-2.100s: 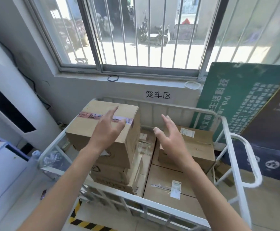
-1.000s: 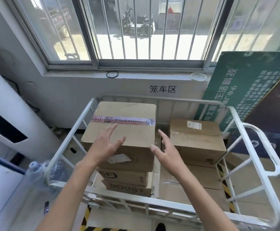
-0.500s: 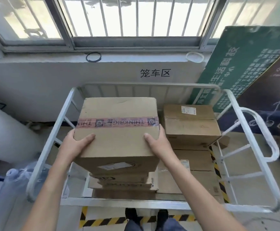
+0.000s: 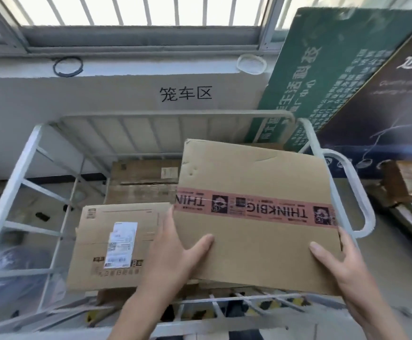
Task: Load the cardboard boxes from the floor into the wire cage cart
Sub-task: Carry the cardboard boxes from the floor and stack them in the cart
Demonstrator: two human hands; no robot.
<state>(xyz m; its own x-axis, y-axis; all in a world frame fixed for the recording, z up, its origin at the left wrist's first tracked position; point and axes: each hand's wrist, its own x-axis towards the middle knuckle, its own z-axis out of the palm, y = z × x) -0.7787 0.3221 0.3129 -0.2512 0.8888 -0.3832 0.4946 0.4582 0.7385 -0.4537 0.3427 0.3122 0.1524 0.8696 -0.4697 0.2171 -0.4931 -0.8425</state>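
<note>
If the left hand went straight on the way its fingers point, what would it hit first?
Likely the cart's back panel. The left hand points along the taped box's left side; the rear boxes seem lower, but depth is unclear.

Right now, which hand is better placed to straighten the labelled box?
Left, likely: the left hand grips the taped box right beside the labelled box; the right hand holds its far side.

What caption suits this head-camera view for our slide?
Left hand and right hand grip a pink-taped cardboard box over a white wire cage cart, beside a labelled box.
</note>
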